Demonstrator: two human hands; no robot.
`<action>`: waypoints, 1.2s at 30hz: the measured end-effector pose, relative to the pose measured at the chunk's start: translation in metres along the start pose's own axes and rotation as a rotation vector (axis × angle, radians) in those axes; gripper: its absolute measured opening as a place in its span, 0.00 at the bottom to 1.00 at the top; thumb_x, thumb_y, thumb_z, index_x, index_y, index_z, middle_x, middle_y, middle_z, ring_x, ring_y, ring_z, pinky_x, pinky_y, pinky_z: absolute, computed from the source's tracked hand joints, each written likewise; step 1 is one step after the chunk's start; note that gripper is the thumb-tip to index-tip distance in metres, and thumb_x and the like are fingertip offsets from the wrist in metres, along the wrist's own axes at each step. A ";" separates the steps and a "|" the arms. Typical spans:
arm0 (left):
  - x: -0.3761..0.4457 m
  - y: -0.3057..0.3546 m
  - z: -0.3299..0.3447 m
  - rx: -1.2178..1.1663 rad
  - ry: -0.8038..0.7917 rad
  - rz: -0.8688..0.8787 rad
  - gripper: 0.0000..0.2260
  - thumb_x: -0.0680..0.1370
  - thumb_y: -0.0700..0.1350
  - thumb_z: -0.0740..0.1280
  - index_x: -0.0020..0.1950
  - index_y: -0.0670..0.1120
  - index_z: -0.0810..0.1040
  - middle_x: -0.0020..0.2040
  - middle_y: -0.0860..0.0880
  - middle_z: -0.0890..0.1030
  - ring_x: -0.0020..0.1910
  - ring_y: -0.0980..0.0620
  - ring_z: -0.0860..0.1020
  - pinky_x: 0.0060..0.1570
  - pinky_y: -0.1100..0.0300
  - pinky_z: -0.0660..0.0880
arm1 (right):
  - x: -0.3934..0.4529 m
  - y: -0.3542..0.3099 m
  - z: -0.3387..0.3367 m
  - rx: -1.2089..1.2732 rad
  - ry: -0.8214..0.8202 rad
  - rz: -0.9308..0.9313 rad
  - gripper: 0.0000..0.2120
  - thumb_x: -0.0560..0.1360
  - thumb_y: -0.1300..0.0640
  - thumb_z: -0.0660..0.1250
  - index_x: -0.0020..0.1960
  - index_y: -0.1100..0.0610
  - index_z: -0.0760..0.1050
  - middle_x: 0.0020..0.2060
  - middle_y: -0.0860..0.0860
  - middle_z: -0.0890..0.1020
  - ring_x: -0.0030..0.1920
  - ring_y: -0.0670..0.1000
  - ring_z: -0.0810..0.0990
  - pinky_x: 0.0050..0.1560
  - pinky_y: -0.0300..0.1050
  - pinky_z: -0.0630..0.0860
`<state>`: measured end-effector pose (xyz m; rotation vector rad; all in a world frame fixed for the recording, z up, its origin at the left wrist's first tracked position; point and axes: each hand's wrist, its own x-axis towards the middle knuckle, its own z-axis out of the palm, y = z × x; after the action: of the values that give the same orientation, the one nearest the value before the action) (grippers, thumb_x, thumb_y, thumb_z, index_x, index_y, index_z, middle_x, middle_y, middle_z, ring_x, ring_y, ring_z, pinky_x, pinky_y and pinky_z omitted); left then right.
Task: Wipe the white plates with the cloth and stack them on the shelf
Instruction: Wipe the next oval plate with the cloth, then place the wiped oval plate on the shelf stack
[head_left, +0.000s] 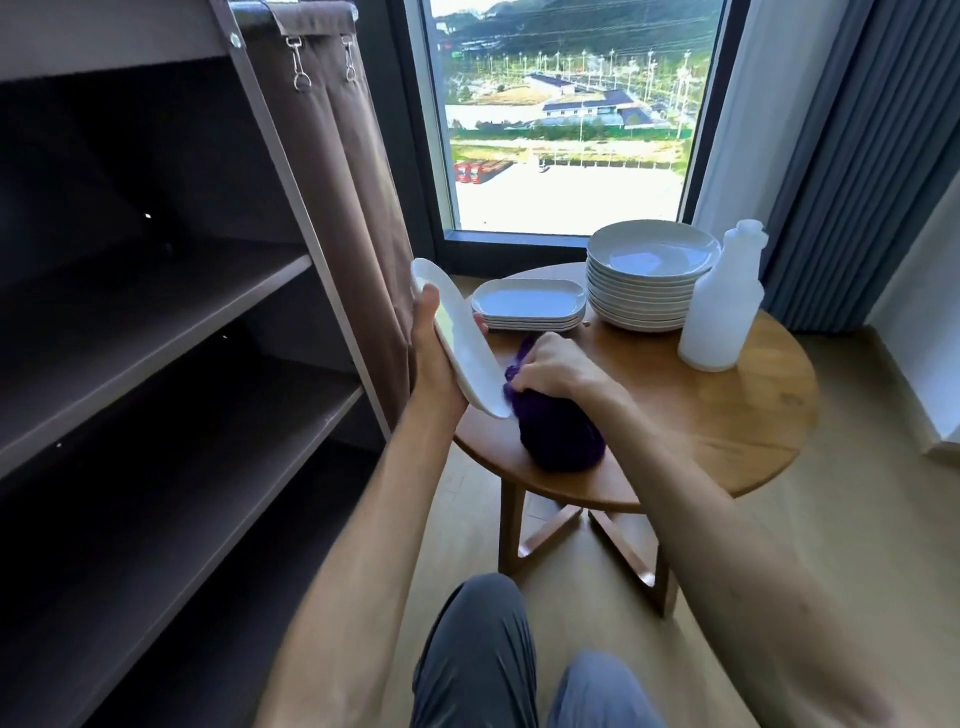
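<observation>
White plate, head view: held on edge over the worktop, under wipe.
Left hand clasps its back, thumb over the rim; right hand bunches the purple cloth against its lower edge. Risks, judged: tilted plate slipping from a one-handed hold; elbow knocking the stacked plates or spray bottle; shelf not yet loaded.
</observation>
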<state>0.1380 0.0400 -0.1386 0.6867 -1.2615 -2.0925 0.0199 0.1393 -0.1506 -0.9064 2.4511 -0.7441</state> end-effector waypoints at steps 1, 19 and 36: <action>-0.002 -0.003 -0.005 -0.010 -0.021 0.047 0.46 0.64 0.73 0.68 0.72 0.44 0.71 0.51 0.42 0.79 0.52 0.44 0.79 0.50 0.50 0.78 | 0.005 0.010 0.001 -0.033 0.099 0.062 0.11 0.69 0.52 0.73 0.47 0.58 0.83 0.44 0.55 0.84 0.45 0.56 0.82 0.42 0.44 0.75; -0.049 0.058 -0.074 0.099 0.338 0.650 0.49 0.65 0.61 0.76 0.81 0.49 0.59 0.74 0.44 0.70 0.70 0.48 0.74 0.57 0.66 0.77 | -0.046 -0.106 0.040 1.167 -0.222 0.110 0.09 0.79 0.72 0.61 0.58 0.70 0.73 0.45 0.64 0.80 0.31 0.52 0.84 0.35 0.39 0.80; -0.146 0.158 -0.272 0.693 0.799 0.869 0.51 0.66 0.58 0.82 0.81 0.44 0.60 0.74 0.53 0.66 0.74 0.59 0.66 0.74 0.60 0.67 | -0.046 -0.318 0.135 1.206 -0.365 -0.254 0.08 0.80 0.51 0.66 0.54 0.55 0.79 0.52 0.53 0.82 0.49 0.52 0.82 0.44 0.46 0.82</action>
<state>0.4606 -0.0764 -0.0914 0.9026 -1.4003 -0.5556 0.2730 -0.0790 -0.0511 -0.7169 1.1788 -1.6648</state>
